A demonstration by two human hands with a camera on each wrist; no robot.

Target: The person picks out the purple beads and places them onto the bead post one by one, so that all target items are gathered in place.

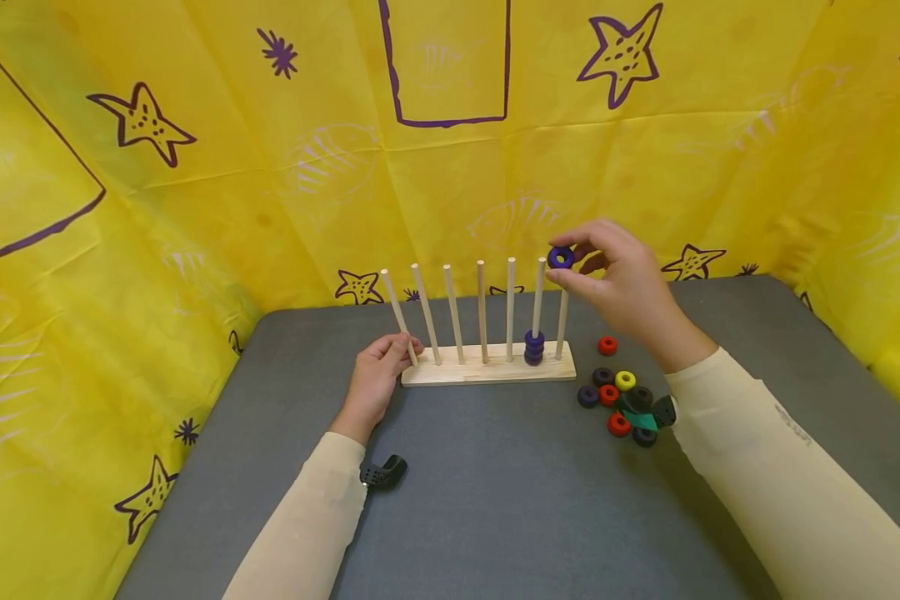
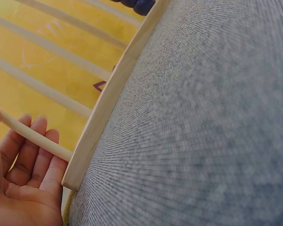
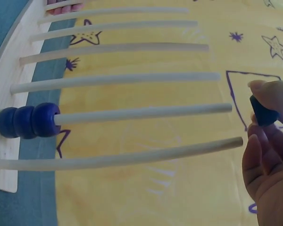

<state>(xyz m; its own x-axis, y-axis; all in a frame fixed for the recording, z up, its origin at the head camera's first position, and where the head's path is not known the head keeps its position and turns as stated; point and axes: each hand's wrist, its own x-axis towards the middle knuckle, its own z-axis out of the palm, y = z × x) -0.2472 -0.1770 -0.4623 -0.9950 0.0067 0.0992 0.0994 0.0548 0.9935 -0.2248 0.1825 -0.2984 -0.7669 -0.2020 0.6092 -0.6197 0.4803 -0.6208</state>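
Note:
A wooden peg rack with several upright pegs stands on the grey table. Three dark blue rings are stacked at the base of the second peg from the right. Between thumb and fingertips, my right hand pinches another blue ring. That ring is held beside the top of the same peg, apart from it in the right wrist view. At the rack's left end, my left hand holds the leftmost peg low down, with the thumb on one side and the fingers behind.
Loose rings lie on the table right of the rack: red ones, a yellow one and several dark ones, some partly hidden by the right wrist's strap. A yellow patterned cloth hangs behind the table.

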